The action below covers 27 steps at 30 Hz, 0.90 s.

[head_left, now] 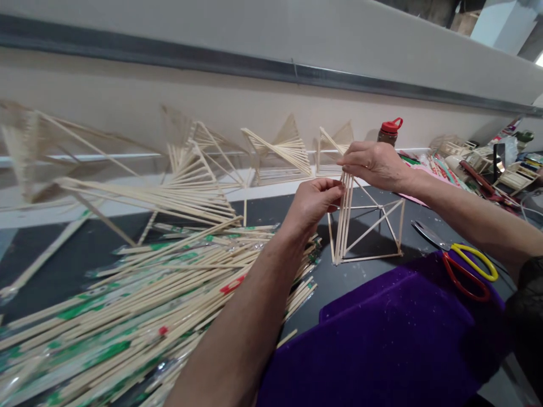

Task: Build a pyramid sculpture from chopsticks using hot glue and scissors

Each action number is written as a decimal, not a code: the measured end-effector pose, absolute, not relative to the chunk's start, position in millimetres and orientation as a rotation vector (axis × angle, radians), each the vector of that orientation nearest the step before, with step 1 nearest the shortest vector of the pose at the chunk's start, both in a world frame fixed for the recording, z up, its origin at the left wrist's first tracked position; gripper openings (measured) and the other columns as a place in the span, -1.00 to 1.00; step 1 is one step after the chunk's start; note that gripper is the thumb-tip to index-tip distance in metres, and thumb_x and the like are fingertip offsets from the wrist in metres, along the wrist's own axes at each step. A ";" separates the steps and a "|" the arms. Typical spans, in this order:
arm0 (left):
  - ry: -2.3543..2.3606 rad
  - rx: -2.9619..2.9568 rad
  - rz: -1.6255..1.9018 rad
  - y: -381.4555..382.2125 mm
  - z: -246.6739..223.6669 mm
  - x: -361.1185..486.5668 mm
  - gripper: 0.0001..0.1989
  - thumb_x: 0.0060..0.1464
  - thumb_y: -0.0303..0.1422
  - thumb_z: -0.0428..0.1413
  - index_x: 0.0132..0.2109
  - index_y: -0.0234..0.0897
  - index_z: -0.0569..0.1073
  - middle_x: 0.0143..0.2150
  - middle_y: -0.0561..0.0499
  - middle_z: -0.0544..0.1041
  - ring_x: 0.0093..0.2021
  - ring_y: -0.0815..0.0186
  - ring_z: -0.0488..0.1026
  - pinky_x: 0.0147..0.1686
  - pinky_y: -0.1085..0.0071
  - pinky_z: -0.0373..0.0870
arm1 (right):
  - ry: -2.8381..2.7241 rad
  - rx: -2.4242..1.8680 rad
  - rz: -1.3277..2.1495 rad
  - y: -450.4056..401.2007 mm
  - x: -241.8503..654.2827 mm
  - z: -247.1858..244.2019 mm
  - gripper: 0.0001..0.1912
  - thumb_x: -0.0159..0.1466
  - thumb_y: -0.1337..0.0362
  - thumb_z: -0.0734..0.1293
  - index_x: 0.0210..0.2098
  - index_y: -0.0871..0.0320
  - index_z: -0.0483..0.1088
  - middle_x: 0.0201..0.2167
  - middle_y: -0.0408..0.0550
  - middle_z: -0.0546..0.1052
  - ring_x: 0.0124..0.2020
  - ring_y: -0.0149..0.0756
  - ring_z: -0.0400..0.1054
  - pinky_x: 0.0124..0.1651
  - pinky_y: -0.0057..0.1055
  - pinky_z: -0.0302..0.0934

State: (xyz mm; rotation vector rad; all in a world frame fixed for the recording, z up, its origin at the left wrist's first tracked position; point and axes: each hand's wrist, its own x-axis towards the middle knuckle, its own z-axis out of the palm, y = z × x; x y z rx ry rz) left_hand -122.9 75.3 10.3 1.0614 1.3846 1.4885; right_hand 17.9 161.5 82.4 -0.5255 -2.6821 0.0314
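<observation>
A small open frame of pale wooden sticks (369, 258) stands on the dark table, with several sticks (343, 226) rising side by side at its left edge. My left hand (314, 202) is closed, thumb and fingers pinching these upright sticks near their upper part. Just above it, my right hand (371, 161) grips the top ends of the same sticks between thumb and fingers. The exact contact at the tips is hidden behind my fingers. Close to the frame's right side lie scissors (449, 247) with one yellow and one red handle loop.
Piles of wrapped chopsticks (139, 305) cover the left of the table. Fanned stick structures (280, 152) line the wall. Purple cloth (382, 339) lies in front. Behind my right arm are a red-capped bottle (388, 133) and assorted clutter (479, 164).
</observation>
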 end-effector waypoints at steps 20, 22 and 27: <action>1.392 0.958 1.403 75.0 5.3 -119.8 -0.54 -0.49 -0.12 0.42 -0.43 -0.31 0.53 -0.43 -0.04 0.58 -0.42 0.33 0.44 -0.39 0.41 0.31 | -2.253 -0.807 0.924 192.6 23.6 55.6 -0.64 0.31 0.23 0.27 -0.60 0.20 0.33 -0.64 -0.14 0.42 -0.59 -0.51 0.27 -0.49 -0.52 0.09; 1.393 0.966 1.394 74.4 6.6 -119.4 -0.54 -0.48 -0.11 0.41 -0.43 -0.31 0.53 -0.44 -0.04 0.58 -0.43 0.33 0.44 -0.40 0.41 0.31 | -2.297 -0.888 0.832 195.9 25.7 54.4 -0.61 0.32 0.20 0.25 -0.61 0.20 0.34 -0.64 -0.11 0.42 -0.60 -0.49 0.27 -0.49 -0.50 0.09; 1.404 0.968 1.391 73.8 8.9 -118.5 -0.56 -0.49 -0.13 0.41 -0.45 -0.31 0.51 -0.46 -0.03 0.57 -0.45 0.35 0.42 -0.40 0.42 0.32 | -2.543 -1.202 0.447 209.8 41.7 46.4 -0.76 0.26 0.26 0.29 -0.46 0.24 0.50 -0.47 0.03 0.57 -0.43 -0.34 0.41 -0.38 -0.44 0.14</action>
